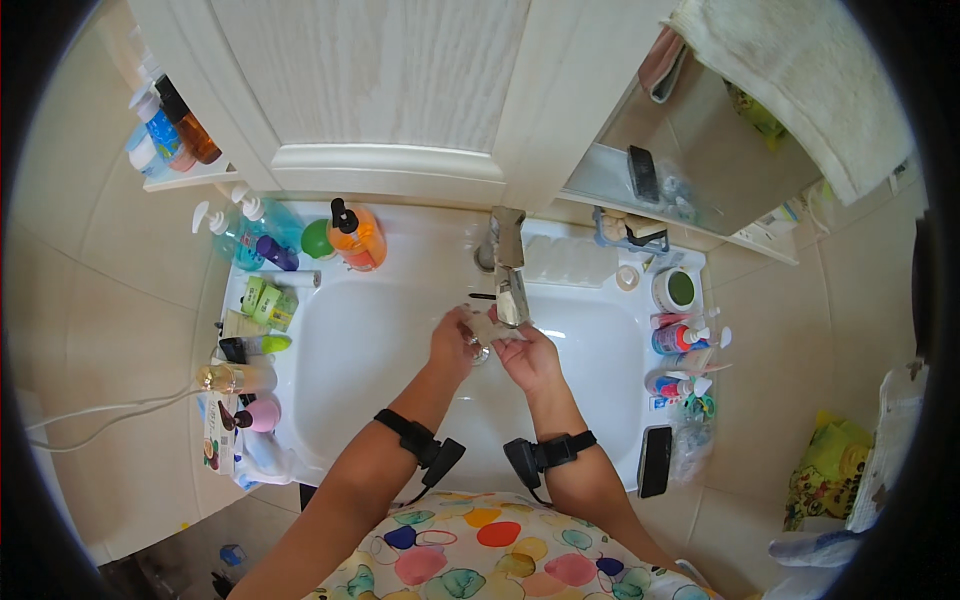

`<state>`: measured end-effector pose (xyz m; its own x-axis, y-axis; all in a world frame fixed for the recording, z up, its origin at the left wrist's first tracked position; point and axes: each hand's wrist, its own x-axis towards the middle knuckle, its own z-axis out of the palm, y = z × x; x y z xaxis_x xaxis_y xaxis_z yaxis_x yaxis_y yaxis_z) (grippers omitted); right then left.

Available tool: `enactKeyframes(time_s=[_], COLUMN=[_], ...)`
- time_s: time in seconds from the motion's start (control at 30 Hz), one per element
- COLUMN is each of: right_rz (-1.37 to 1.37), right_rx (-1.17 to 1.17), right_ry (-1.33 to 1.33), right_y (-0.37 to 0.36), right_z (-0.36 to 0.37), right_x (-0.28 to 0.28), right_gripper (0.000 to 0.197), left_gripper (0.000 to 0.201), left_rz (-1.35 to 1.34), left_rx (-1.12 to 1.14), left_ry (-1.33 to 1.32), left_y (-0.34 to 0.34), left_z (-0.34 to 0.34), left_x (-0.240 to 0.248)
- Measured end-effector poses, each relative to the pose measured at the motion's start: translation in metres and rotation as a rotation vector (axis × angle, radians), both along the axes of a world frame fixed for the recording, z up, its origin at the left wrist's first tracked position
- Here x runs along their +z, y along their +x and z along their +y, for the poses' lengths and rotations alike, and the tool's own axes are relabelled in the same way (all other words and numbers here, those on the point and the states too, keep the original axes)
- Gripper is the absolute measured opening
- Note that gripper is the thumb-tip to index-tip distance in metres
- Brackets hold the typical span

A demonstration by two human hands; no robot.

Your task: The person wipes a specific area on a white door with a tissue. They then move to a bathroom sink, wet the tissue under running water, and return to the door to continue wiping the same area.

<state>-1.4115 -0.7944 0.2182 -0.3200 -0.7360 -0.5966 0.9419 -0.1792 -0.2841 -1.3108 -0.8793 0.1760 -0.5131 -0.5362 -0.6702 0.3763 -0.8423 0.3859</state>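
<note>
Both of my hands are together over the white sink [360, 350], just below the metal faucet [510, 290]. A small, pale, thin piece that looks like wet cloth [488, 326] stretches between them. My left hand [453, 343] has its fingers curled at the cloth's left end. My right hand [530, 360] is turned palm up, with its thumb and fingers at the right end. The faucet's spout partly covers the right fingertips. Beneath the hands, the round metal drain [479, 352] shows in part.
An orange pump bottle [358, 238], a green ball-like thing [317, 239] and several tubes line the left rim. On the right rim are a green-topped jar [678, 290], small pump bottles [680, 338] and a black phone [655, 461]. A white cabinet door [370, 80] hangs above the sink.
</note>
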Motion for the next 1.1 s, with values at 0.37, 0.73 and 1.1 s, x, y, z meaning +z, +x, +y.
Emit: enactKeyframes(time_s=[0.37,0.73,1.1], right_rz=[0.477,0.052,0.050], right_rx=[-0.088,0.150,0.171], right_ry=[0.299,-0.029,-0.088], right_y=[0.009,0.024,0.030], right_z=[-0.020,0.001,-0.001], right_x=[-0.004,-0.022,-0.012], right_gripper=[0.046,0.076,0.074], left_gripper=[0.049,0.045,0.044], left_rz=[-0.213,-0.693,-0.728], left_rx=[-0.531,-0.530,-0.597], left_ry=[-0.675,-1.491,-1.390], left_y=[-0.020,-0.032,-0.033], left_z=[0.037,0.042,0.029], left_x=[0.014,-0.051,-0.047])
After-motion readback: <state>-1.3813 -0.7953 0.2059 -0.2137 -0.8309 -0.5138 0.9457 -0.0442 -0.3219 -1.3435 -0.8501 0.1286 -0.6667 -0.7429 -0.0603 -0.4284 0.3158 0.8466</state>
